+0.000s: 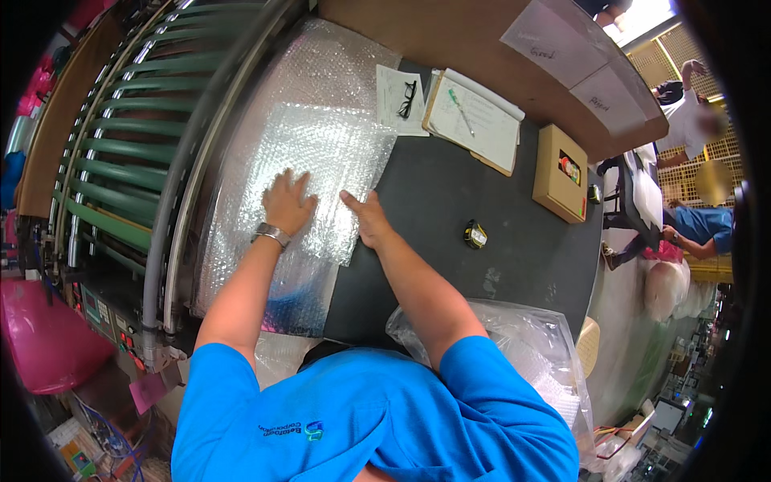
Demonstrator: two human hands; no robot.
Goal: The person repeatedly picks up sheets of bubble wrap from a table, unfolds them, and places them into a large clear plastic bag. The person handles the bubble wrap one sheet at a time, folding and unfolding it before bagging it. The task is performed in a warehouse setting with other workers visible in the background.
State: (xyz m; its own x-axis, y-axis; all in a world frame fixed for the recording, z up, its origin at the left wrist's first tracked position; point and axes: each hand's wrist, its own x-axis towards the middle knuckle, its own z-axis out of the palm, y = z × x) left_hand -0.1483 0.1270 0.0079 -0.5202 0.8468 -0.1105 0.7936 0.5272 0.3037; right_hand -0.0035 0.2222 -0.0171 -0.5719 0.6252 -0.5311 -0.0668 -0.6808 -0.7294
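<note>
A sheet of clear bubble wrap (321, 145) lies over a larger piece of bubble wrap (297, 60) on the left part of the dark table. My left hand (289, 205), a metal watch on its wrist, rests on the upper sheet with fingers spread. At that sheet's right edge is my right hand (368, 217), thumb and fingers apart, holding nothing. Whether anything lies under the wrap I cannot make out.
Left of the table runs a green roller conveyor (136, 149). On the table are a clipboard (474, 120), eyeglasses (407, 100) on paper, a yellow-black tape measure (475, 234) and a cardboard box (560, 173). A clear plastic bag (514, 321) hangs at the near edge. People work at right.
</note>
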